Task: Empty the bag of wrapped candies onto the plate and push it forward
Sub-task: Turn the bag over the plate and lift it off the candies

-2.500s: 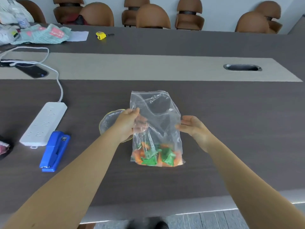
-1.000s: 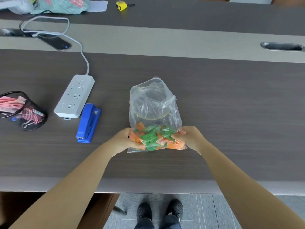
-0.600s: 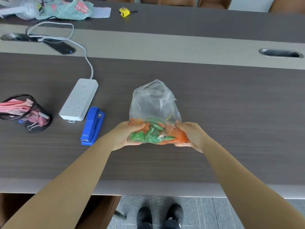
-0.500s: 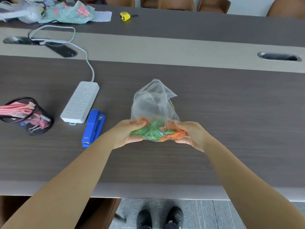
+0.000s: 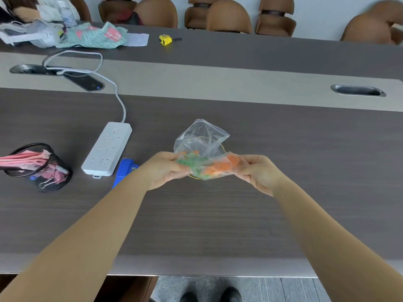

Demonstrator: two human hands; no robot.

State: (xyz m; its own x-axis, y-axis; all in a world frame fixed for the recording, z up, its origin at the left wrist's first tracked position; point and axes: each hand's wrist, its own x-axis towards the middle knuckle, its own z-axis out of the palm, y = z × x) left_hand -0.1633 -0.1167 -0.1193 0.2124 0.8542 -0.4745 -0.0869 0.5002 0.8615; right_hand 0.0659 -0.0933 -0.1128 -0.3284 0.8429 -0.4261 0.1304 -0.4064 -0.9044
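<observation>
A clear plastic bag (image 5: pixel 201 139) with green and orange wrapped candies (image 5: pixel 214 166) is held above the table, tipped so its mouth points away from me. My left hand (image 5: pixel 162 168) grips its bottom left corner and my right hand (image 5: pixel 260 171) grips its bottom right corner. The candies sit bunched at the near end between my hands. Under the bag lies a clear plate with a yellow rim (image 5: pixel 222 147), almost wholly hidden by the bag and my hands.
A white power strip (image 5: pixel 108 148) and a blue stapler (image 5: pixel 124 172) lie left of my left hand. A black mesh cup (image 5: pixel 41 168) stands at the far left. A phone (image 5: pixel 84 80), a yellow tape measure (image 5: pixel 165 39) and cloths lie at the back.
Both hands moved from the bag's sides to its bottom corners and lifted that end, tipping the bag over the plate. The candies stay bunched between my hands.
</observation>
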